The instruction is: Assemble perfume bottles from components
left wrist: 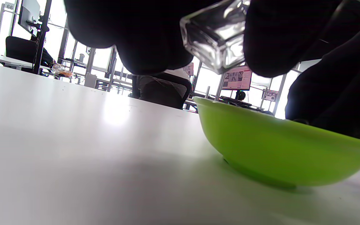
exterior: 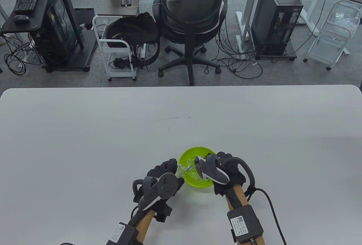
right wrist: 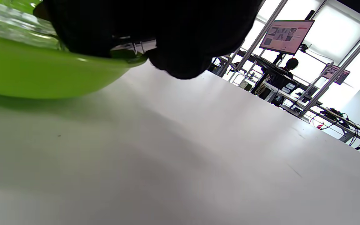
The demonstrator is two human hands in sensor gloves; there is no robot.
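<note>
Above the green bowl [exterior: 188, 154] at lower centre, the left hand [exterior: 165, 171] pinches a glass bottle [left wrist: 217, 40]; the right hand [exterior: 226, 165] pinches a small metal part [right wrist: 136, 47]. Align squarely before pressing.

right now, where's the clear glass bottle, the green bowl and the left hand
clear square glass bottle [left wrist: 217, 40], left wrist view, on its glass corner between the gloved fingers
round lime-green plastic bowl [left wrist: 273, 150], left wrist view, on its outer wall
left hand [exterior: 165, 171], table view, on the gloved knuckles

Bowl [exterior: 189, 153] on table [exterior: 84, 131]; left hand [exterior: 165, 175] left, right hand [exterior: 223, 168] right.
</note>
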